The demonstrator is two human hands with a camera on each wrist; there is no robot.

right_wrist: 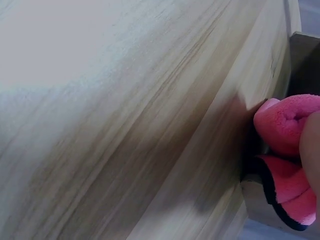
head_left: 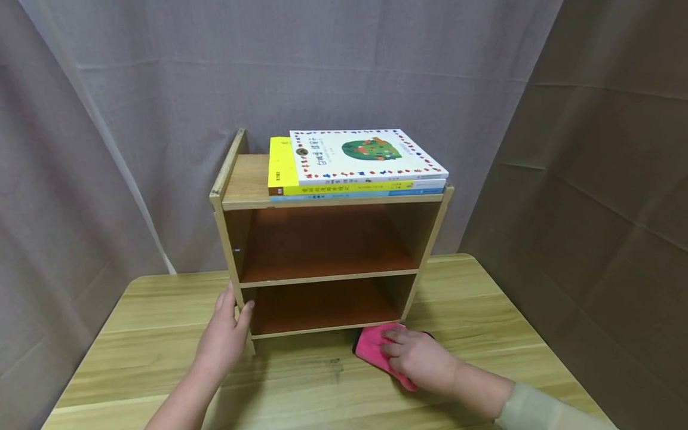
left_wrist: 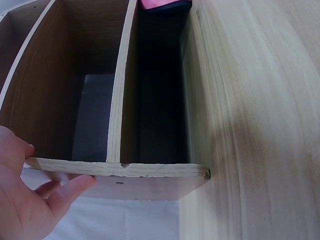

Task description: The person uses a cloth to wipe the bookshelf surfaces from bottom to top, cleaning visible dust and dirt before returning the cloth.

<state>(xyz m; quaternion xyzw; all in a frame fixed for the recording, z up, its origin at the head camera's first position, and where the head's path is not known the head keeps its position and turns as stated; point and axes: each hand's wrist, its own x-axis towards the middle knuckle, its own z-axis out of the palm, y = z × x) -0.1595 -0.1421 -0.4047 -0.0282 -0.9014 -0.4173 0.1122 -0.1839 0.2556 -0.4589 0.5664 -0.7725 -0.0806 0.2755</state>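
A small wooden shelf unit (head_left: 329, 278) with two open compartments stands on the table. My left hand (head_left: 221, 341) grips the front edge of its left side panel (left_wrist: 145, 171), thumb on one face and fingers on the other. At the lower right front of the unit, my right hand (head_left: 426, 362) holds a pink cloth (head_left: 372, 346) with a black border, fingers bent over it. In the right wrist view the fluffy cloth (right_wrist: 285, 125) is bunched at the unit's lower corner. The left wrist view shows a pink piece at the far end of the gap beneath the bottom board.
Several books lie stacked on top of the unit, a white picture book (head_left: 371, 155) above a yellow one (head_left: 282, 161) and a blue one. The wood-grain table (head_left: 306, 394) reaches toward a grey curtain (head_left: 161, 119) behind and a darker one (head_left: 591, 179) at right.
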